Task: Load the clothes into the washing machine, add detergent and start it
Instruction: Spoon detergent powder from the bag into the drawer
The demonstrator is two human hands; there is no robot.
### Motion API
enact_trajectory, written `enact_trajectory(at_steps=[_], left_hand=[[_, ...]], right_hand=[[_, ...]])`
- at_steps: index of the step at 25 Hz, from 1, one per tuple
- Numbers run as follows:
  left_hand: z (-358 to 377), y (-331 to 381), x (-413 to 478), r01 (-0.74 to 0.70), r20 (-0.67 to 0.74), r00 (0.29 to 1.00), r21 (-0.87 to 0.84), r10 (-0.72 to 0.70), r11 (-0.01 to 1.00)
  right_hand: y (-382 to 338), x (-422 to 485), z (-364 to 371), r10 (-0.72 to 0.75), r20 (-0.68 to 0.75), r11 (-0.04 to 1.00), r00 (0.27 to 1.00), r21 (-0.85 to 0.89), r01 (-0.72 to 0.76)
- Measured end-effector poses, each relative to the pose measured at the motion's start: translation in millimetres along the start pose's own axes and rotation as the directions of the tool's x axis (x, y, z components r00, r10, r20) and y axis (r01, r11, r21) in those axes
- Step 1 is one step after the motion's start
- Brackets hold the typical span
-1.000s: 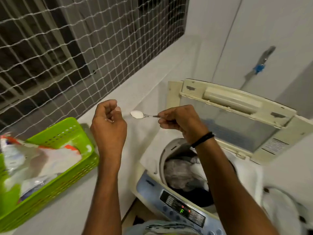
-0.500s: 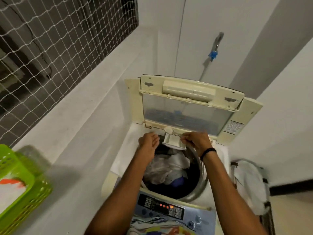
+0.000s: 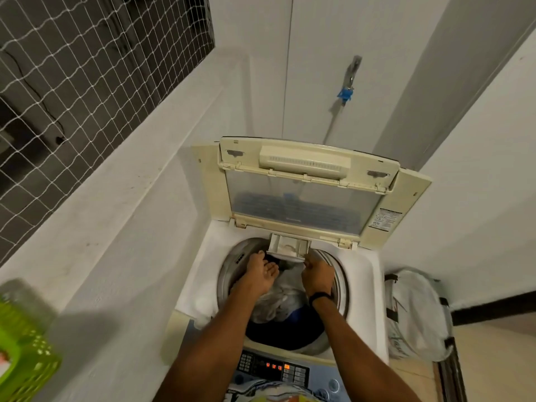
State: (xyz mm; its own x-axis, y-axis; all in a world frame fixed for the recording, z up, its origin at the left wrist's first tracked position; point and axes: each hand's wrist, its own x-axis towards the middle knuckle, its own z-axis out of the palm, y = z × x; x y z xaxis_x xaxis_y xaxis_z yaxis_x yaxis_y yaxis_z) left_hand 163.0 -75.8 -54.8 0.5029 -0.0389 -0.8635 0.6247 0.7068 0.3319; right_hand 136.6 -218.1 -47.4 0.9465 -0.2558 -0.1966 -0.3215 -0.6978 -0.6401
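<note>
At drum's [image 3: 340, 281] back, drawer [image 3: 287, 250] juts toward me, long axis left-right; my left hand [image 3: 262, 275] relaxed, right hand [image 3: 317, 277] curled, can't tell grip.

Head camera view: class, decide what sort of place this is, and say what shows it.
Probably a home laundry corner, perhaps a balcony: a top-loading washing machine with its lid up, a wall tap with a hose behind it, and netting along the left side.
</note>
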Motion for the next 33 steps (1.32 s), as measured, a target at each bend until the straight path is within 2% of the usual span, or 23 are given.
enact_trajectory(at_steps=[2, 5, 12, 14, 16, 18, 20, 23, 25, 28, 33], left_hand=[[-1.1, -1.1, 1.1, 0.016, 0.0, 1.0, 0.002, -0.016, 1.0], [-1.6, -1.2, 0.2, 0.013, -0.01, 1.0, 0.03, -0.013, 0.999], [1.3, 3.8, 5.7, -0.038, 0.007, 0.999, 0.027, 0.037, 0.999], [1.3, 6.6, 5.4, -0.063, 0.018, 0.998, 0.017, 0.063, 0.998], [2.2, 11.8, -1.2, -0.101, 0.031, 0.994, 0.027, 0.1, 0.995], [4.7, 20.8, -17.6, -0.166, 0.032, 0.986, 0.049, 0.165, 0.985], [6.1, 36.3, -38.9, -0.279, -0.025, 0.959, 0.087, 0.282, 0.956], [2.8, 66.1, -79.8, -0.456, -0.125, 0.877, 0.088, 0.464, 0.886], [-7.7, 82.1, -112.7, -0.588, -0.169, 0.788, 0.079, 0.592, 0.805], [-34.3, 96.3, -167.3, -0.756, -0.181, 0.617, 0.133, 0.766, 0.641], [-100.2, 102.7, -253.8, -0.898, -0.142, 0.344, 0.238, 0.928, 0.369]], right_hand=[[0.9, -1.8, 1.1, -0.052, -0.03, 0.998, 0.998, -0.028, 0.051], [1.1, -0.5, 7.3, -0.122, 0.041, 0.983, 0.992, -0.132, 0.127], [1.0, 4.7, 12.7, -0.108, -0.042, 0.988, 0.993, -0.11, 0.103], [-3.5, 6.7, 7.6, -0.016, -0.084, 1.0, 0.996, -0.019, 0.014], [-8.1, 8.9, 1.8, 0.09, -0.076, 0.984, 0.993, 0.162, -0.076], [-17.7, 11.3, -6.7, 0.196, 0.039, 0.902, 0.98, 0.386, -0.195], [-31.9, 13.2, -15.7, 0.24, 0.192, 0.769, 0.952, 0.56, -0.307], [-66.7, 6.5, -29.4, 0.208, 0.349, 0.544, 0.914, 0.736, -0.404], [-97.7, -8.8, -40.9, 0.144, 0.419, 0.469, 0.896, 0.769, -0.435], [-143.9, -34.3, -54.9, 0.028, 0.488, 0.473, 0.872, 0.763, -0.442], [-220.7, -87.2, -55.2, -0.188, 0.597, 0.563, 0.78, 0.716, -0.412]])
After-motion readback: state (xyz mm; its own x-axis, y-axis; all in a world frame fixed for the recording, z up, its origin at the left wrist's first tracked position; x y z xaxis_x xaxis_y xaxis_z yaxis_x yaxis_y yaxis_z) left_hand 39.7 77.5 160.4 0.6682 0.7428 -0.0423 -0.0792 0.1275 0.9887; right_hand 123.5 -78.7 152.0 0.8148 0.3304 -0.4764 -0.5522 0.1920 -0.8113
